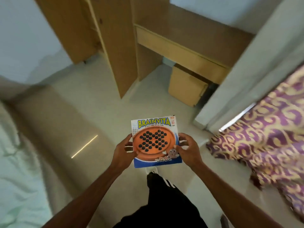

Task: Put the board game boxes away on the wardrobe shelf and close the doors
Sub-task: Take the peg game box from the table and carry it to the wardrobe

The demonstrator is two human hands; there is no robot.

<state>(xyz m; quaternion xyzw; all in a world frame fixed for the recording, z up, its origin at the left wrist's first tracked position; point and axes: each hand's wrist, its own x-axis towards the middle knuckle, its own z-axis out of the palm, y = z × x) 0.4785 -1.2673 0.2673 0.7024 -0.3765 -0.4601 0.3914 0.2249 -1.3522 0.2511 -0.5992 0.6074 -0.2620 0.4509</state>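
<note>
I hold a square Brainvita board game box (155, 140) flat in front of me, with its orange board picture facing up. My left hand (122, 151) grips its left edge. On the opposite edge my right hand (187, 149) holds it, thumb on top. Ahead at the upper left stands the wooden wardrobe (92, 30) with a door (120, 51) swung open toward me. Its shelves are mostly hidden behind the door and frame.
A wooden desk (185, 46) with a small cabinet (186, 87) under it stands right of the wardrobe. A purple and gold patterned curtain (266, 139) hangs at the right. A bed with pale sheets (14, 162) lies at the left. Pale floor tiles stretch ahead.
</note>
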